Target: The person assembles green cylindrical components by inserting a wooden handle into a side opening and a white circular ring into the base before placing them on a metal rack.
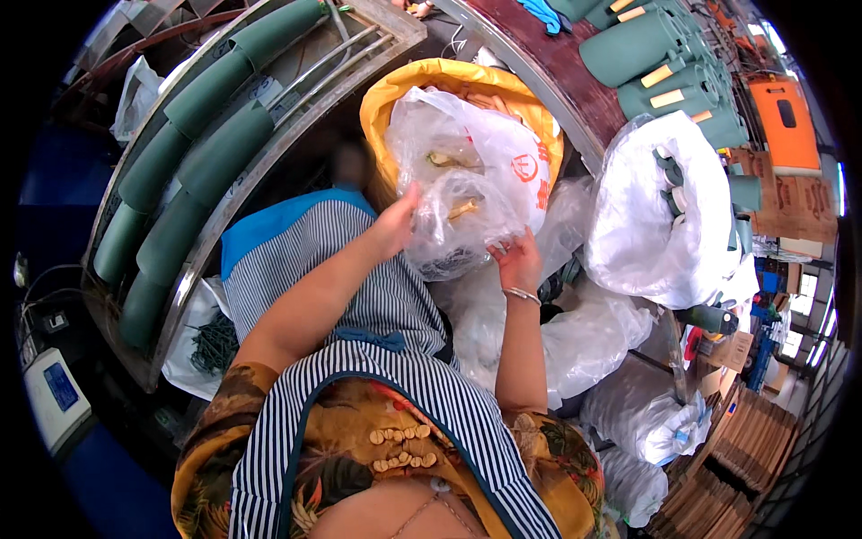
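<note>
In the head view, the left hand [398,220] grips the left side of a clear plastic bag [444,235]; the right hand [518,259] pinches its lower right edge. Tan pieces [462,209] show through the bag, at a yellow sack's [377,117] mouth.

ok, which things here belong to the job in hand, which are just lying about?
Likely the job:
clear plastic bag, between left hand and right hand
tan piece seen through it
yellow sack beyond

Apparently lying about:
dark-green cylinders
orange slotted panel
cardboard stack
</note>
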A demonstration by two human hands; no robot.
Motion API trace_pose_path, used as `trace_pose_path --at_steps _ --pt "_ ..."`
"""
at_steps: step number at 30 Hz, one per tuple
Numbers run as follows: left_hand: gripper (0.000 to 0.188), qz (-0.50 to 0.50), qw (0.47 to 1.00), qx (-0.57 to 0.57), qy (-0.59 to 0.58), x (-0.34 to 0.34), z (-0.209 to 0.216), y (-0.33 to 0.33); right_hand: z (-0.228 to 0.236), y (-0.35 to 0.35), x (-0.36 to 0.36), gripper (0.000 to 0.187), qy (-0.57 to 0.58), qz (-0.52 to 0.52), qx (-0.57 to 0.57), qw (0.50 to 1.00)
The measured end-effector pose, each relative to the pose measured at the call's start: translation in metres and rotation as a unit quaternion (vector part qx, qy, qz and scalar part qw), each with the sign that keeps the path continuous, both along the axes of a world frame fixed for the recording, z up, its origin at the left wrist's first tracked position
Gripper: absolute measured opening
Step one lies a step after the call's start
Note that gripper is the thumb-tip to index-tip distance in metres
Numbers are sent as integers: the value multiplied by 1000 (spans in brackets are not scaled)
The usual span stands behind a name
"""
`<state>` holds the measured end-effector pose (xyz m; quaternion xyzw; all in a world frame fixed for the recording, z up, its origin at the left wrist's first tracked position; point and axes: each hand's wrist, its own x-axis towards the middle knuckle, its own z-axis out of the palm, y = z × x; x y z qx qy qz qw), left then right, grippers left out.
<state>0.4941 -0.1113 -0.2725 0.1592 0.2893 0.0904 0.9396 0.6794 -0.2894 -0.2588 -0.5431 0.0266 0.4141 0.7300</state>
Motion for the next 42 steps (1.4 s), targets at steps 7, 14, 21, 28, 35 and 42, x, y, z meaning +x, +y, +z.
trace_pose_path --at_steps 7,14,21,28,35,42 --pt "48 0 968 183 172 37 -55 -26 -46 35 1 28 -92 169 -92 977" --pt "58 -135 680 667 273 38 -57 -7 -14 13 -24 25 -257 218 -91 937" --pt "51 -142 968 110 -172 33 -16 -19 53 -13 -14 50 46 218 254 941" --pt "56 -111 970 158 -149 -16 88 -30 143 6 -61 41 -39 90 152 984" --pt "56 -26 984 100 -146 -74 144 -26 187 29 -81 42 -451 212 -23 867" --pt "34 -25 962 203 -179 -97 169 -31 185 45 -102 32 -322 207 49 923"
